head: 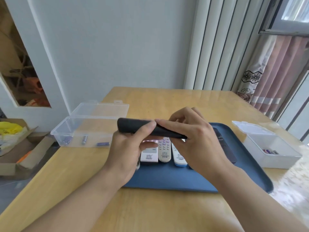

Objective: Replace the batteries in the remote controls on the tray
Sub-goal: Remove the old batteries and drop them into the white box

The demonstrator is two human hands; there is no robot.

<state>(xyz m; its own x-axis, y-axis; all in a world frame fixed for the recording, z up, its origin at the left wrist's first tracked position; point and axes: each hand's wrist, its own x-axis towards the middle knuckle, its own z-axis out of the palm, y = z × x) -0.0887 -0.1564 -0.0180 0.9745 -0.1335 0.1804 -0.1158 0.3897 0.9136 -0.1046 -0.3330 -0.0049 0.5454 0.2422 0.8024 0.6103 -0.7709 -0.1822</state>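
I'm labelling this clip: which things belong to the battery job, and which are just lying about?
Job: black remote held in both hands; remotes on blue tray; clear boxes holding batteries.
Lying about: cardboard box, yellow bag, curtain.

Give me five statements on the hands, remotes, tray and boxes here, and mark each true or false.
1. Both hands hold the black remote above the tray. True: the left hand grips it from below and the right hand grips its right end.
2. The tray is red. False: it is blue.
3. The left box holds loose batteries. True.
4. The left box's lid is closed. False: it stands open.
5. No remotes lie on the tray. False: several light remotes lie side by side under the hands.
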